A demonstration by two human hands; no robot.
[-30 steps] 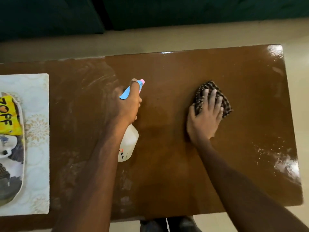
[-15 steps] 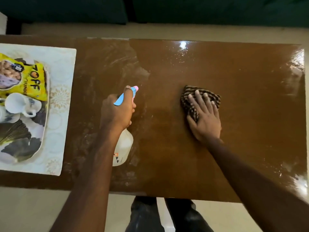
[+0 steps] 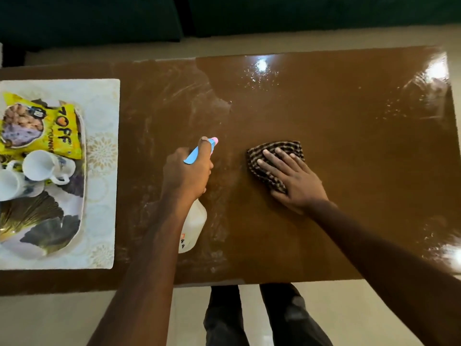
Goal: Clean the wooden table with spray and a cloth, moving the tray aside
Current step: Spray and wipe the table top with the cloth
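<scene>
My left hand (image 3: pixel 185 172) grips a white spray bottle (image 3: pixel 192 227) with a blue trigger and pink nozzle, held over the middle of the brown wooden table (image 3: pixel 349 121). My right hand (image 3: pixel 293 179) lies flat with straight fingers on a dark checked cloth (image 3: pixel 272 158) and presses it to the tabletop, just right of the bottle. The table's right half looks wet and glossy; its left-middle part shows pale streaks. An oval tray (image 3: pixel 74 221) sits at the table's left end.
The tray rests on a pale patterned placemat (image 3: pixel 102 156) and carries a yellow snack bag (image 3: pixel 42 132) and two white cups (image 3: pixel 42 166). A dark sofa (image 3: pixel 299 13) runs along the far side. My legs (image 3: pixel 262 318) stand at the near edge on a light floor.
My right hand has slid the cloth leftward, toward the spray bottle. The view has shifted so that more of the tray shows. My left hand keeps its grip on the bottle.
</scene>
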